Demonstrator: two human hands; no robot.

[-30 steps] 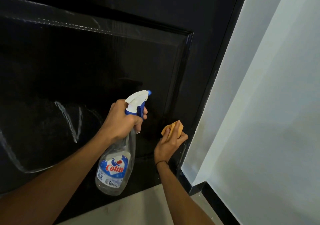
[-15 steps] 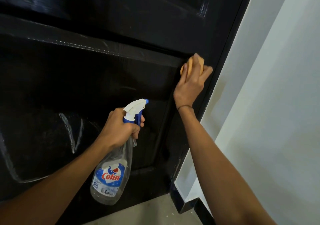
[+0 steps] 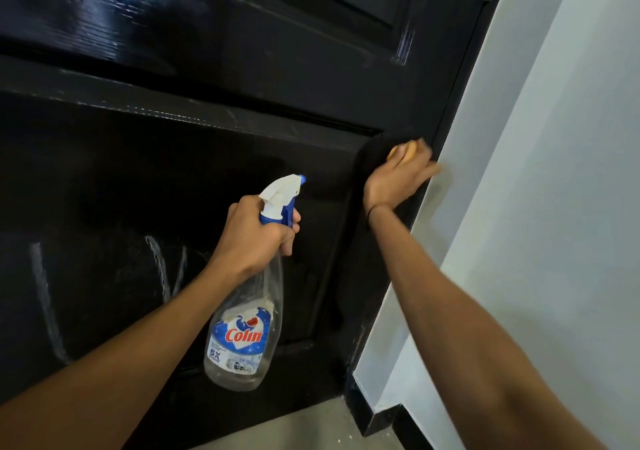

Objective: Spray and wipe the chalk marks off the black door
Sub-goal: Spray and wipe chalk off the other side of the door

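Head view | right hand (image 3: 398,179) presses orange sponge (image 3: 407,149) on black door (image 3: 242,51) right stile, fingers blurred, grip cannot tell | left hand (image 3: 258,233) fingers curled round spray bottle (image 3: 242,328) neck | bottle: clear, nearly empty, judged light; hold at neck | sponge: judged soft | chalk marks (image 3: 162,269) remain lower left

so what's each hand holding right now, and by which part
The left hand grips the Colin spray bottle by its neck, just under the trigger head. The right hand presses an orange sponge against the black door; its fingers are blurred.
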